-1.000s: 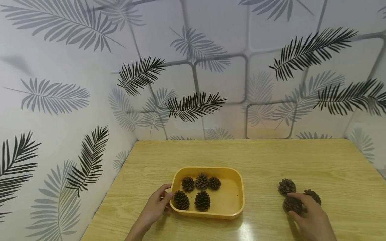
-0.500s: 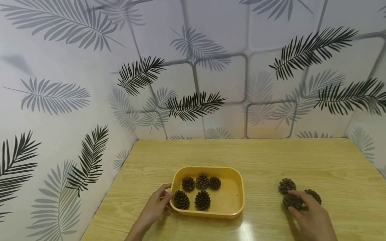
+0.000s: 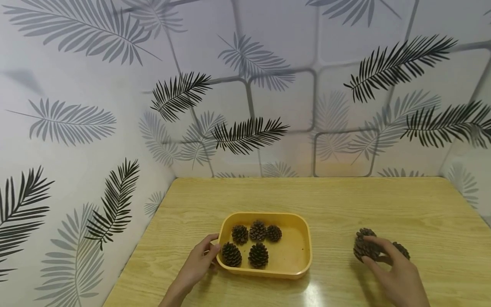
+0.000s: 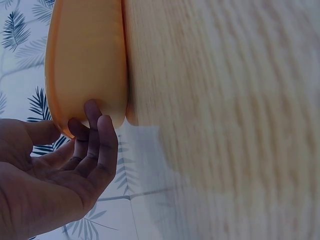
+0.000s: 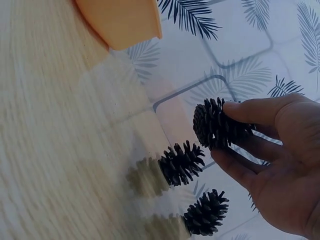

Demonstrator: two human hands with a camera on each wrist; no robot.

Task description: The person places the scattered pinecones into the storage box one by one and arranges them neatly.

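Note:
A pine cone (image 5: 218,122) is pinched between the thumb and fingers of my right hand (image 3: 400,270), raised off the table in the right wrist view. Two other pine cones stand on the table beside it, one nearer (image 5: 181,164) and one farther along (image 5: 206,212); in the head view the held cone and hand partly cover them. My left hand (image 3: 197,260) holds the left end of a yellow plastic tray (image 3: 285,273). Its thumb lies at the rim and its curled fingers touch the outer wall (image 4: 90,60). Several pine cones (image 3: 258,256) sit in the tray's left and middle part.
The wood-grain table (image 3: 333,200) meets a wall (image 3: 284,102) with a leaf pattern at its back and left. A stretch of tabletop separates the tray from the right-hand cones. A bright reflection lies near the tray's front right corner.
My right hand has lifted the pine cone it grips off the table, a little up and to the left. The left hand and tray stay in place.

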